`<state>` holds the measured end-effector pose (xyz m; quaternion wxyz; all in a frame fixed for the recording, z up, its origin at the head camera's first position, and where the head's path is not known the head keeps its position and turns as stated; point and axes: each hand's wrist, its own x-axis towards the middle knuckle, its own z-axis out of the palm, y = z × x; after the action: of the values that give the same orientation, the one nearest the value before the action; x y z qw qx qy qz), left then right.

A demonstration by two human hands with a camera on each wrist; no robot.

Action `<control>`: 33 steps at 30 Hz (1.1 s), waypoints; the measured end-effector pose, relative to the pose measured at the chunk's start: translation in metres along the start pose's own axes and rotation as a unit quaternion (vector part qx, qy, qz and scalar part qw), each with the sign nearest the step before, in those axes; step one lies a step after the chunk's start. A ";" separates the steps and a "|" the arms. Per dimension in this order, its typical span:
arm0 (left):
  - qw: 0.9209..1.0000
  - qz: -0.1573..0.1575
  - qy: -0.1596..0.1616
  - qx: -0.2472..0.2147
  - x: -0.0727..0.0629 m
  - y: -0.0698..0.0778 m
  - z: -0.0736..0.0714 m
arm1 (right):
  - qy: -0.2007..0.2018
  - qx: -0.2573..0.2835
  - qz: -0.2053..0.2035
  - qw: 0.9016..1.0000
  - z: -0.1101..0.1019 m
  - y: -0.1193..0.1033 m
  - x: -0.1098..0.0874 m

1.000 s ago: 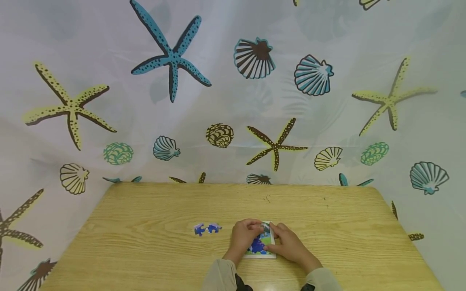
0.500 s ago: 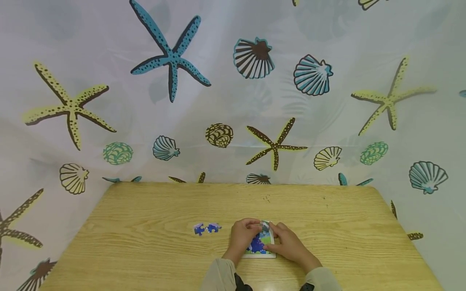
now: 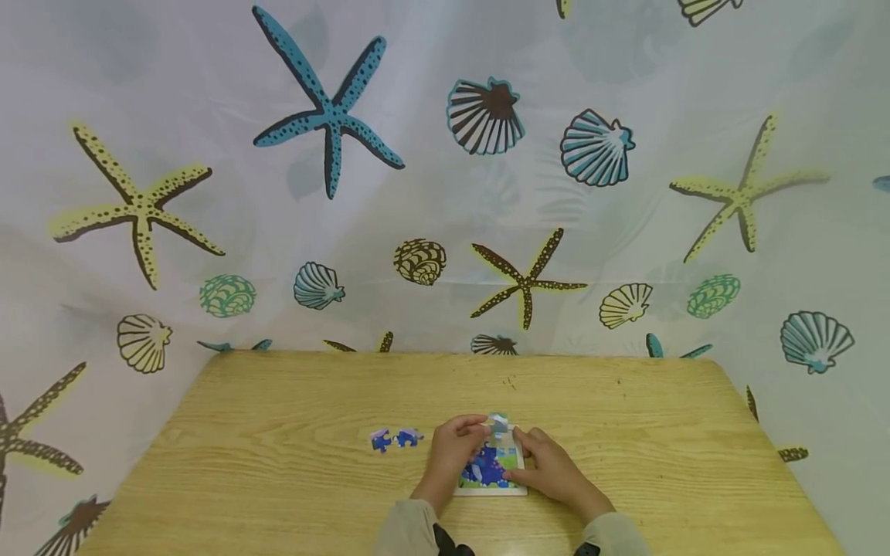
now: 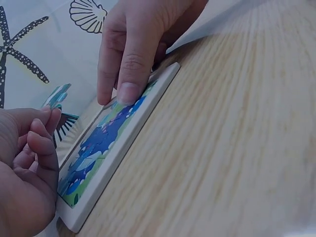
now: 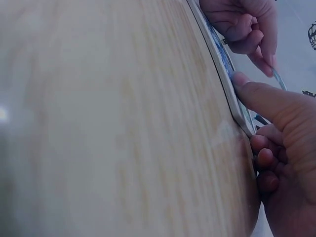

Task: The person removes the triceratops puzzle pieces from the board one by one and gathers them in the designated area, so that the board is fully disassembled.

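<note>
Pinched closed between the thumb and forefinger of the left hand [image 3: 448, 455], one puzzle piece [image 3: 498, 422] is held raised; by the right hand [image 3: 552, 467] the puzzle tray [image 3: 490, 491] is gripped at its right side, thumb laid on the face and other fingers curled at the edge. Beneath both, the wooden table [image 3: 278, 486] is spread. Near its person's side the tray is placed, between the hands; its left part is covered by the left hand, so its longer axis cannot be told. Along its far side a pale, seemingly bare strip [image 3: 502, 439] is shown beyond the filled blue-and-green picture. On this relation the move appears to turn: the held piece is carried above and at the far edge, so the strip is found below it and towards the person, with the left hand nearer. Smallest, two loose pieces [image 3: 407, 438] are seen on the table, left of the tray
</note>
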<state>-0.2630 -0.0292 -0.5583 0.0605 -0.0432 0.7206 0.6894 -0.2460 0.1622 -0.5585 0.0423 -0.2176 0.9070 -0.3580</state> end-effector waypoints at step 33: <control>0.978 0.041 0.110 0.172 -0.016 0.000 -0.078 | -0.010 -0.005 0.012 1.000 -0.003 -0.008 -0.002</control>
<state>-0.2491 -0.1078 -0.5525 -0.0407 -0.0783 0.8320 0.5478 -0.2420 0.1596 -0.5514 0.0544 -0.2109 0.9109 -0.3505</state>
